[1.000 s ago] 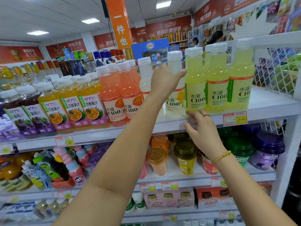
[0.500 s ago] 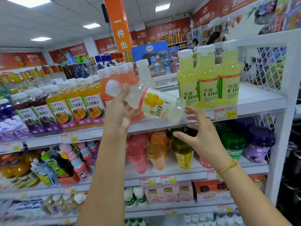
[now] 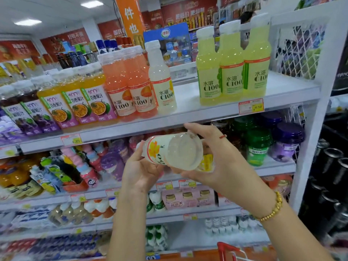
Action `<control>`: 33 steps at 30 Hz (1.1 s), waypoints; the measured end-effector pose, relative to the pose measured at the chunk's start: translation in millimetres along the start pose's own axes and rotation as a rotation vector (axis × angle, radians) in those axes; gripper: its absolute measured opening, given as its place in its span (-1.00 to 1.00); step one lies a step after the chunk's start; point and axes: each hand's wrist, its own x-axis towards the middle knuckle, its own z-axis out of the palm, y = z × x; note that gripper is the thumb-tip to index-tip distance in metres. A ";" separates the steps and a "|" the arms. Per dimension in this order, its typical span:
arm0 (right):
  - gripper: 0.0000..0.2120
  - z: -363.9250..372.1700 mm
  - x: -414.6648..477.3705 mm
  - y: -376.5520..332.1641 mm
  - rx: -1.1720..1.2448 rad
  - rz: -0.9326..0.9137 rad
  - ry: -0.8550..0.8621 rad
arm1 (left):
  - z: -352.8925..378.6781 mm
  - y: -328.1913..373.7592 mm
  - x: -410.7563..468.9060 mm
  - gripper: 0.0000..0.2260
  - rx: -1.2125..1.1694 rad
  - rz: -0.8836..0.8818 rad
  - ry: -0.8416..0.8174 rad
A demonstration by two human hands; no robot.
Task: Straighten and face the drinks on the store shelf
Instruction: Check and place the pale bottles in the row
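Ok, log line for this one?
pale C100 bottle: on its side, base to camera | left hand: grips far end | right hand: grips base end | top shelf: gap

Bright, even store light pours down from ceiling panels [image 3: 28, 22] up left, with hardly a shadow anywhere. Motion blur smears the lower shelves [image 3: 47, 201] and the left edge, and top shelf [image 3: 188, 95] labels read soft. Wide-angle bend tilts the upright [image 3: 323, 110] at right; beyond it, darkness. A faint sheen sits on the bottle [image 3: 180, 151] base.
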 end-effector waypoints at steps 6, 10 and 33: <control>-0.27 4.6 -15.4 16.7 -0.238 -0.012 -0.068 | -15.4 -18.8 -4.2 -0.60 0.024 -0.014 0.060; -0.37 15.5 -28.8 43.7 -0.141 0.175 -0.051 | -12.9 -19.5 -9.4 -0.78 0.252 0.138 0.096; -0.28 34.4 -31.8 51.3 0.637 0.449 0.028 | 13.1 5.9 -2.7 -0.55 0.614 0.454 0.110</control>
